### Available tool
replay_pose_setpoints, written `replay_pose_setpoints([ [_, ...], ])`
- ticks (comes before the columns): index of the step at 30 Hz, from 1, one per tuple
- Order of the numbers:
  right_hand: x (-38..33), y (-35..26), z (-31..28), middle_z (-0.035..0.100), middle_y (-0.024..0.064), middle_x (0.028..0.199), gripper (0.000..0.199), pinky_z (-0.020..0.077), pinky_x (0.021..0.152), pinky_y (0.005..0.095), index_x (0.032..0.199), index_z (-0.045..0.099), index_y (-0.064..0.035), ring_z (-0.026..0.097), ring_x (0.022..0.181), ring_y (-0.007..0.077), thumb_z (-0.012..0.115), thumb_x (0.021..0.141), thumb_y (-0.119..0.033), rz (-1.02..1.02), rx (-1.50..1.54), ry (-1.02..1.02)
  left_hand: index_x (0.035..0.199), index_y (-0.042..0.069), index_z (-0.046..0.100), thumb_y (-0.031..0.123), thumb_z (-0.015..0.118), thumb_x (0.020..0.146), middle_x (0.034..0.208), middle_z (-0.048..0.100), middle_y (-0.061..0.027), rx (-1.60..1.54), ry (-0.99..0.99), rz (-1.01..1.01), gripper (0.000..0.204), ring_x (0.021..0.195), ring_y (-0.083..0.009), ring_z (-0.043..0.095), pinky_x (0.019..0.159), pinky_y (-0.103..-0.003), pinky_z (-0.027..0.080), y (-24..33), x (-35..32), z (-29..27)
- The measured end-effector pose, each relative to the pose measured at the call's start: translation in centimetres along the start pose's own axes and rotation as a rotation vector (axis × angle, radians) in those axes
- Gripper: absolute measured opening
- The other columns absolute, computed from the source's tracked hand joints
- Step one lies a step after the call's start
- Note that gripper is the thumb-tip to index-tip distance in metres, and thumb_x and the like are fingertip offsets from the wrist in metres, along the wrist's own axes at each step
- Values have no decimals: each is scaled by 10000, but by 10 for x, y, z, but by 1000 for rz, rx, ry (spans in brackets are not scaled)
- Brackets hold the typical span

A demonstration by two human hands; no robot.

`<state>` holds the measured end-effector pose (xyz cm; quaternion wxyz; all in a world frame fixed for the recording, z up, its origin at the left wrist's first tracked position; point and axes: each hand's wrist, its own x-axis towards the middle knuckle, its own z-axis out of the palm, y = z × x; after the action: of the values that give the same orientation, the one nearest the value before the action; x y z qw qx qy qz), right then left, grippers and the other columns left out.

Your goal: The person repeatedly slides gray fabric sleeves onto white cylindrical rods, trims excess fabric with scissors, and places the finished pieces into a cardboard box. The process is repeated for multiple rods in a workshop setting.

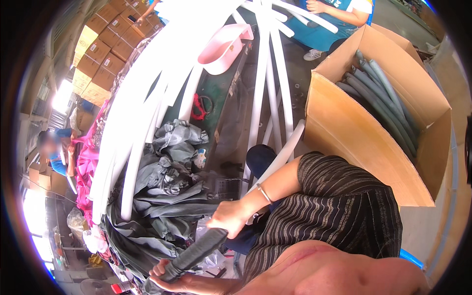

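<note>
The left hand is curling its fingers around the lower end of a dark grey fabric sleeve, while the right hand (its wrist is wearing a slim bracelet) is gripping the upper end. The sleeve is slanting between them, just beside the crumpled pile of grey fabric, and is looking rounded, as if it is enclosing something firm.

A bare white foam tube is passing behind the right forearm and seems to be lining up with the sleeve; the arm is hiding any join, so I cannot tell whether they are meeting. If they are, this piece is probably sitting partway through covering, its white length awaiting cloth.

As for what is done, several grey-covered tubes are lying in the cardboard carton at the right. Plenty appears to be remaining: a large bundle of uncovered white foam tubes is stretching across the left side, and the loose fabric is lying close by.
</note>
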<state>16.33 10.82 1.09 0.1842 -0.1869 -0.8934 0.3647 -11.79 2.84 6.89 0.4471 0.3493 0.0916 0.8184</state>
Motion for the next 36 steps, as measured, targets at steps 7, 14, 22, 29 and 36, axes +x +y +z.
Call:
replay_pose_setpoints([
  [7,29,-13,-9,638,135,759,448,499,656,444,974,554,-61,632,733,353,735,612,-253,22,66,201,1020,61,504,161,618,831,814,507,-12,288,314,179,242,763,-135,530,804,-309,456,-56,1,54],
  [14,24,-3,-5,637,117,740,460,500,631,431,965,563,-74,637,707,323,740,595,-283,62,-21,171,1167,36,496,251,602,851,963,583,-54,351,273,21,398,881,-183,573,877,-351,457,-40,1,53],
  [22,52,-21,1,618,135,852,673,489,723,437,1093,461,-42,616,822,361,778,557,-297,-144,102,66,994,44,482,115,568,818,724,391,-17,318,339,23,208,625,-125,403,648,-255,424,-39,8,49],
  [29,58,-34,-1,627,153,801,620,480,714,442,1104,496,-30,624,810,352,754,589,-257,-91,139,-183,885,61,458,110,545,811,670,289,23,275,128,-183,124,587,-79,318,569,-213,327,28,11,-17],
  [36,50,-16,9,618,150,781,555,486,678,457,1039,491,-36,620,772,367,738,585,-239,-2,121,-10,824,69,444,134,547,858,666,281,25,107,388,6,127,575,-82,311,565,-218,331,3,35,27],
])
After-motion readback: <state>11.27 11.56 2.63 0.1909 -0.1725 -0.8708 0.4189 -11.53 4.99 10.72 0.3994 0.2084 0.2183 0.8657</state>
